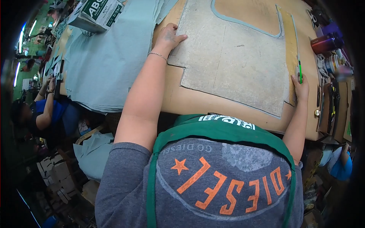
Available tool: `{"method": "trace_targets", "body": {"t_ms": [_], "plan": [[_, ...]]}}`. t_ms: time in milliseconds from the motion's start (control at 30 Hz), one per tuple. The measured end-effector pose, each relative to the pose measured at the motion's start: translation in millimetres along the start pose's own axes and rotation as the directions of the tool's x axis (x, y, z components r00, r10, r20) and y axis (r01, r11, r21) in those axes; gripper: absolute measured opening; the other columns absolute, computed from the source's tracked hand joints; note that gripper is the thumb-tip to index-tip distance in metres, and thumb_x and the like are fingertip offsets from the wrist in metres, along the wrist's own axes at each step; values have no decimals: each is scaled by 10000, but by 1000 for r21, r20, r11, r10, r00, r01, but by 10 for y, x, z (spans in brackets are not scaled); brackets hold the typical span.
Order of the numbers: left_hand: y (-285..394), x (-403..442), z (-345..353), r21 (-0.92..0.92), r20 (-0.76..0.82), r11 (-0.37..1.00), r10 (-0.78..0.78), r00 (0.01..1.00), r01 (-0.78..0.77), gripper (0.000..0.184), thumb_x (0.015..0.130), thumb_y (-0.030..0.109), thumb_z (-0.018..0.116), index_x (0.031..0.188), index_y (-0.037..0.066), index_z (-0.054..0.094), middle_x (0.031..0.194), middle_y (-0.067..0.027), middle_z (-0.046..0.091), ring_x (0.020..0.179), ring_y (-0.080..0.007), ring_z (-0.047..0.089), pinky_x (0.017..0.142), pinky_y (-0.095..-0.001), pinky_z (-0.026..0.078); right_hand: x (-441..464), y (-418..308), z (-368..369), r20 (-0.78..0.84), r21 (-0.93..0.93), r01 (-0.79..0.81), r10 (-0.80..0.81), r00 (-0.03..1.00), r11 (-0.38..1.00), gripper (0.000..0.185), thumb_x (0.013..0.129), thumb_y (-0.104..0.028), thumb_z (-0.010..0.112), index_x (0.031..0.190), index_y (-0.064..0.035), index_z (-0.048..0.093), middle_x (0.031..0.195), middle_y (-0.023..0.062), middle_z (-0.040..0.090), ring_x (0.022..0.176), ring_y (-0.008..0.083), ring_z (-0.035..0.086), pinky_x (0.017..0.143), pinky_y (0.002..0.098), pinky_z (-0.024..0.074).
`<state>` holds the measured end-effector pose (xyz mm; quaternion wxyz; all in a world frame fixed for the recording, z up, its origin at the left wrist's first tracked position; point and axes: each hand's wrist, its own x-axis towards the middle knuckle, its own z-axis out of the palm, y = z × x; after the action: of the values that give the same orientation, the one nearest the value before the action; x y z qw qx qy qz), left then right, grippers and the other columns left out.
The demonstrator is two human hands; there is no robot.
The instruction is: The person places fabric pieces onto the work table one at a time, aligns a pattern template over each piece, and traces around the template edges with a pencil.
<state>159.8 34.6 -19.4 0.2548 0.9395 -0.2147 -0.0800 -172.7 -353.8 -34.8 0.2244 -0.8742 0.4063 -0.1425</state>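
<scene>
A large grey pattern sheet [235,57] with notched edges lies flat across a tan sheet on the table. My left hand [170,39] rests at its left edge, the thumb spread onto its surface and the other fingers lying along the border. At the right side of the pattern, my right hand [301,86] grips a slim green pen [300,70], held upright beside a yellowish strip [292,49]. Light blue trim [243,23] runs around the curved cut-out at the top of the pattern.
Stacked pale blue-green sheets [110,64] cover the left of the table, with a white and green box [95,14] on top. A dark red tumbler [327,43] stands at right, near cardboard pieces [334,110]. Another person [45,110] works at far left.
</scene>
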Motion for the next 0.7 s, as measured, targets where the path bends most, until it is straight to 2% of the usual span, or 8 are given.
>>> {"method": "trace_targets", "body": {"t_ms": [67, 333, 433, 467, 500, 600, 667, 700], "plan": [[18, -1, 3, 16, 2, 1000, -15, 1000, 15, 605, 650, 368, 733, 1116, 58, 501, 938, -100, 569, 876, -225, 560, 761, -318, 453, -13, -23, -8, -6, -17, 10, -10, 1000, 1000, 504, 745, -341, 657, 1067, 23, 523, 902, 167, 601, 824, 228, 567, 755, 319, 432], [-66, 15, 86, -11, -38, 999, 35, 999, -35, 576, 667, 348, 729, 1108, 58, 499, 931, -113, 571, 862, -219, 556, 762, -320, 450, 16, 28, 27, -34, -27, 42, -42, 999, 999, 521, 721, -352, 672, 1071, 4, 524, 924, 201, 599, 859, 299, 582, 766, 357, 435], [-134, 14, 115, 31, -93, 989, 145, 985, -143, 560, 659, 312, 746, 1094, 51, 508, 903, -106, 573, 810, -206, 546, 734, -317, 451, 23, -44, 12, 5, -8, -84, 84, 996, 996, 511, 705, -340, 687, 1059, -8, 527, 908, 185, 605, 853, 283, 583, 763, 362, 437], [-201, 66, 162, 63, -139, 973, 227, 964, -220, 551, 656, 285, 755, 1087, 43, 512, 882, -99, 573, 771, -198, 535, 707, -309, 451, 2, -60, 24, -55, -20, -43, 42, 998, 999, 520, 687, -330, 704, 1058, -13, 524, 923, 169, 604, 869, 267, 580, 765, 363, 437], [-186, 67, 145, 0, -64, 985, 171, 983, -171, 519, 673, 292, 734, 1060, 23, 516, 1030, -159, 570, 914, -265, 548, 800, -350, 440, -21, -114, 2, -64, -10, -46, 45, 997, 999, 559, 675, -332, 714, 1083, -8, 513, 965, 169, 597, 904, 269, 572, 777, 366, 434], [-150, 40, 104, -115, -42, 982, 148, 988, -152, 532, 681, 286, 726, 1080, 17, 499, 930, -147, 576, 826, -232, 546, 720, -331, 447, -6, -82, -11, -86, -33, -7, 4, 996, 999, 639, 637, -368, 736, 1124, -26, 503, 1019, 191, 584, 962, 304, 559, 820, 368, 429], [-168, 54, 88, -15, -38, 988, 156, 987, -157, 550, 691, 298, 713, 1105, 16, 486, 881, -143, 579, 786, -215, 552, 695, -325, 448, 8, -150, -108, 63, -13, -87, 88, 994, 996, 670, 622, -383, 742, 1133, -26, 497, 1029, 197, 578, 969, 309, 556, 829, 365, 427], [-157, 32, 81, -67, -27, 986, 153, 988, -155, 553, 696, 303, 705, 1115, 19, 481, 854, -133, 580, 759, -207, 552, 682, -325, 449, 7, -158, -127, 71, -15, -102, 103, 992, 995, 680, 617, -386, 743, 1136, -24, 493, 1034, 197, 576, 969, 308, 557, 829, 365, 428]]}}
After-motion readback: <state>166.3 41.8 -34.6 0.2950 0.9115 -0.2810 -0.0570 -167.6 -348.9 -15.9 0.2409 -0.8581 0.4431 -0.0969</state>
